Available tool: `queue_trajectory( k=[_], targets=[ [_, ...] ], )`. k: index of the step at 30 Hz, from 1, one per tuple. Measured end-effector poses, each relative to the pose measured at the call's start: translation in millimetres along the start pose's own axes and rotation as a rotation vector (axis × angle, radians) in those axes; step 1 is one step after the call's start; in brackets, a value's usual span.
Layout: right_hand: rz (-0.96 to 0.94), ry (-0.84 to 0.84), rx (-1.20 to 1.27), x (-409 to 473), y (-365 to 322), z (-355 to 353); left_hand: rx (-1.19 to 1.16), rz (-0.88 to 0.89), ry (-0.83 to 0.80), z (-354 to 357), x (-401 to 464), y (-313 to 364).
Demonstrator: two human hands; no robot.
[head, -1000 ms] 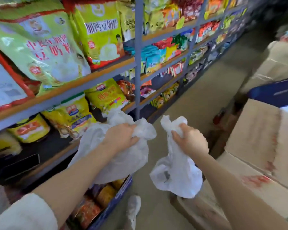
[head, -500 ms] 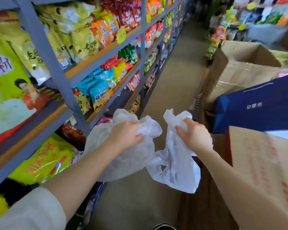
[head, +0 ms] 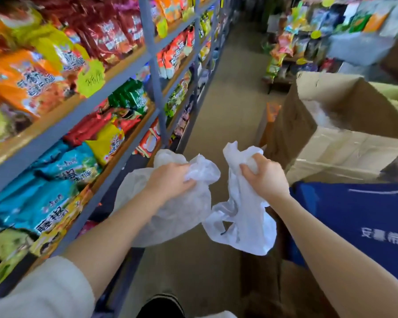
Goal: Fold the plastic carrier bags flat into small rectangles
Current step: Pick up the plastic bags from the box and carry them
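I hold two crumpled plastic carrier bags in the air over the aisle floor. My left hand [head: 170, 179] grips the bunched top of a cloudy translucent bag [head: 170, 216], which hangs puffed below my wrist. A white bag [head: 246, 226] dangles from my right hand [head: 263, 177], whose fingers are curled round its scrunched upper part. The two bags hang side by side, nearly touching at their lower edges.
Grey metal shelving [head: 152, 53] packed with snack packets runs along the left. On the right stand an open cardboard box [head: 331, 125] and a blue box with white characters [head: 363, 221]. The brown aisle floor [head: 230, 106] stretches ahead. A dark shoe [head: 161, 305] shows at the bottom.
The view has swung up and along the aisle, with the shelves sliding left and the boxes coming closer on the right. Both hands keep the same grip on their bags.
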State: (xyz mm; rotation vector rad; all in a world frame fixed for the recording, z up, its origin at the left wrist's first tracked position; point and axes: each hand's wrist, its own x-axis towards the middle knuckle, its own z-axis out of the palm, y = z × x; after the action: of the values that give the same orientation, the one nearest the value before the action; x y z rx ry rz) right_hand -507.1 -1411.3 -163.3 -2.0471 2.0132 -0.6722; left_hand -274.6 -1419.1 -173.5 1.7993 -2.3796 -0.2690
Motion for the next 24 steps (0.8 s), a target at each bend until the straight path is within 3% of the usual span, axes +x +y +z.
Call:
queue_trajectory(
  k=[7,13,24],
  targets=[
    [0.047,0.011,-0.024,174,24,47,-0.036,-0.023,0.073,4,169,-55],
    [0.088,0.039,-0.041,338,35,62,-0.073,0.011,-0.014,-4,344,-93],
    [0.311,0.256,0.084,596,123,80,-0.019,0.185,-0.025,1,651,-95]
  ],
)
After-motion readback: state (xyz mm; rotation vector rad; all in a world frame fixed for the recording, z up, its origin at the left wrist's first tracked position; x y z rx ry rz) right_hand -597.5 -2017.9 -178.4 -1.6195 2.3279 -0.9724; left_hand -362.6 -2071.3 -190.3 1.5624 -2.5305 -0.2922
